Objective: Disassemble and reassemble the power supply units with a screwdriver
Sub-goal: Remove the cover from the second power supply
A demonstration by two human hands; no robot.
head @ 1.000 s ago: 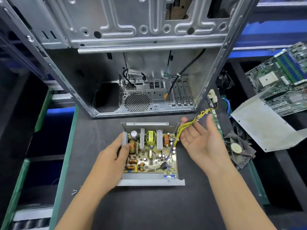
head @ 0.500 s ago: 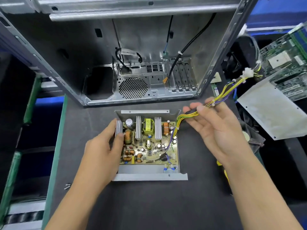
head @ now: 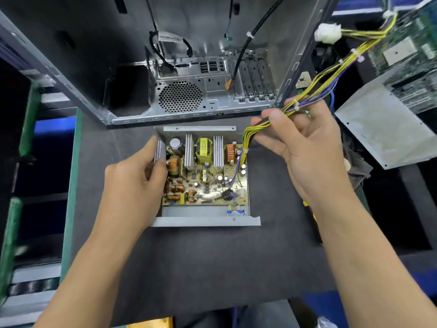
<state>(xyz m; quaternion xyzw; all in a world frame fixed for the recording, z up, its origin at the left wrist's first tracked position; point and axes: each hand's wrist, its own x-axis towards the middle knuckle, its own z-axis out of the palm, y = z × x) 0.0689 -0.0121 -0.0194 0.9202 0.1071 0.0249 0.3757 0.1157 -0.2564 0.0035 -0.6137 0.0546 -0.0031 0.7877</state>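
Gripping the open power supply (head: 205,176) leftside, left hand (head: 132,183); right hand (head: 305,147) (thumb on top) pinching its cable bundle (head: 316,91).

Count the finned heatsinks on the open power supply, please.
3: one at the left edge under the left hand's fingers, one beside the big capacitor, one right of the yellow transformer. Others may be hidden.

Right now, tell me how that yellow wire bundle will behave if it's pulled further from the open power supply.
The wire bundle, gripped by the right hand, looks floppy: it bends and arcs toward its white connector. It probably stays bunched, since ties bind it. It roots in the power supply, so pulling would likely tug that; the left hand steadies it.
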